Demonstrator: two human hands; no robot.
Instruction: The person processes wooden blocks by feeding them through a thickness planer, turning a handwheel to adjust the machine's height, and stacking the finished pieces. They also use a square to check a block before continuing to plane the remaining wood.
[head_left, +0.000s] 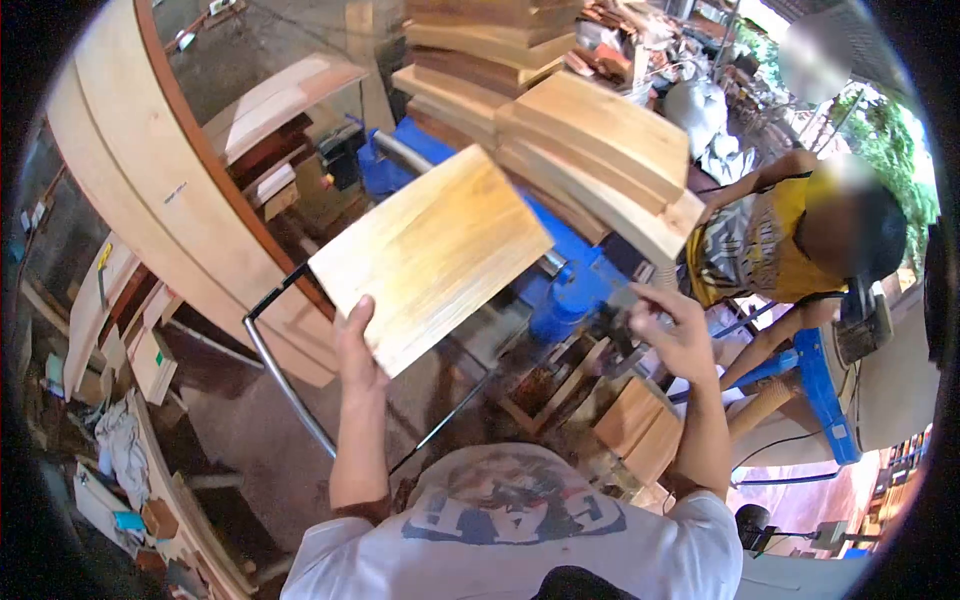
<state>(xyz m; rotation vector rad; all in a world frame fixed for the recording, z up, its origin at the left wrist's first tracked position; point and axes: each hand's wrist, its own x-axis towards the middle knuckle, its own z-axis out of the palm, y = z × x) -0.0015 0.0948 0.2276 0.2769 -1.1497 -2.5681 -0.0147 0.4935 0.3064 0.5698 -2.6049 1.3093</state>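
A pale rectangular wooden board (430, 250) is tilted in front of me, gripped at its lower left corner by my left hand (360, 345), thumb on its face. To the right, my right hand (675, 330) is raised beside a blue machine (575, 300), its fingers curled; whether they hold anything is too small to make out. Part of the blue machine is hidden behind the board. Just beyond the board, thick wooden blocks (600, 130) are stacked.
Another person (750, 245) in a yellow and grey shirt is close on the right, near a blue frame (825, 395). Long curved planks (150, 190) stand at the left. A bent metal bar (290, 390) is below the board. Two wooden blocks (640, 425) lie below my right hand.
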